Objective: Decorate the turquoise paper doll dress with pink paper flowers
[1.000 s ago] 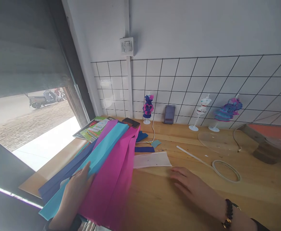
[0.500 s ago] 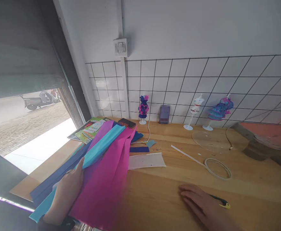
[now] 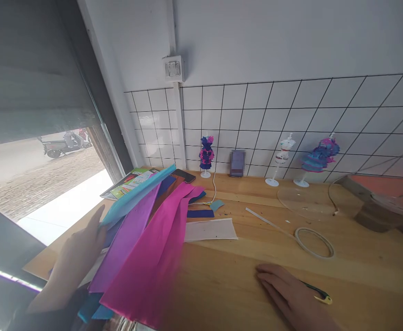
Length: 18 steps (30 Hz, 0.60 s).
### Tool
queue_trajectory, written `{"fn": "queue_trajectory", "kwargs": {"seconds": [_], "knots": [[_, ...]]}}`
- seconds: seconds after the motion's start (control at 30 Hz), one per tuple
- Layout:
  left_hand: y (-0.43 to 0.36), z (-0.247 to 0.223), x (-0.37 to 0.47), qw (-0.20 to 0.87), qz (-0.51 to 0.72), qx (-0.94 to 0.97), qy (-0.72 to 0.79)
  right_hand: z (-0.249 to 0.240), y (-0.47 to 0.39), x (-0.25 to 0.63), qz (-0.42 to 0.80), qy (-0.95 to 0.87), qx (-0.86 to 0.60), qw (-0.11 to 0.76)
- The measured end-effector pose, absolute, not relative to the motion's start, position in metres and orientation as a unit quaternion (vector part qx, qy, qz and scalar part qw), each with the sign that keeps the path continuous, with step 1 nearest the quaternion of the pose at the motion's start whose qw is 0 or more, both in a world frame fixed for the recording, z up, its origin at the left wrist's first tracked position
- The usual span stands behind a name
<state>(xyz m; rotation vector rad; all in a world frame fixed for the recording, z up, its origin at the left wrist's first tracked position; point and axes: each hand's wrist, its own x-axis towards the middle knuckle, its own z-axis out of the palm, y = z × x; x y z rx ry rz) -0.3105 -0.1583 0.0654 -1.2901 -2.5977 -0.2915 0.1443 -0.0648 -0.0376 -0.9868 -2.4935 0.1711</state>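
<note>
My left hand is at the left, its fingers at the edge of a light blue sheet; whether it grips the sheet is hard to make out. Beside that sheet lie a purple sheet and a bright pink sheet, fanned over the table's left side. My right hand lies flat on the wooden table, holding nothing. Partly under it is a dark tool with a yellow tip.
Three small dress forms stand along the tiled wall. A roll of white tape, a white strip, a dark blue strip, a phone and a clear disc lie on the table.
My left hand has moved left and slightly down. The light blue sheet has shifted left and up, uncovering more of the purple sheet. My right hand has stayed in place.
</note>
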Motion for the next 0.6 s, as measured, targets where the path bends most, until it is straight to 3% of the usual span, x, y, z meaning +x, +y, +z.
{"fn": "queue_trajectory", "kwargs": {"seconds": [0.17, 0.37, 0.6], "knots": [[-0.16, 0.045, -0.253, 0.019, -0.008, -0.535, -0.845, -0.04, -0.066, 0.144, 0.047, -0.905, -0.359, 0.223], [-0.17, 0.028, -0.229, -0.136, -0.094, -0.635, -0.755, -0.049, -0.061, 0.151, 0.016, -0.917, -0.331, 0.222], [-0.159, 0.024, -0.284, -0.004, -0.103, -0.505, -0.857, -0.062, -0.054, 0.16, 0.019, -0.934, -0.306, 0.183]]}}
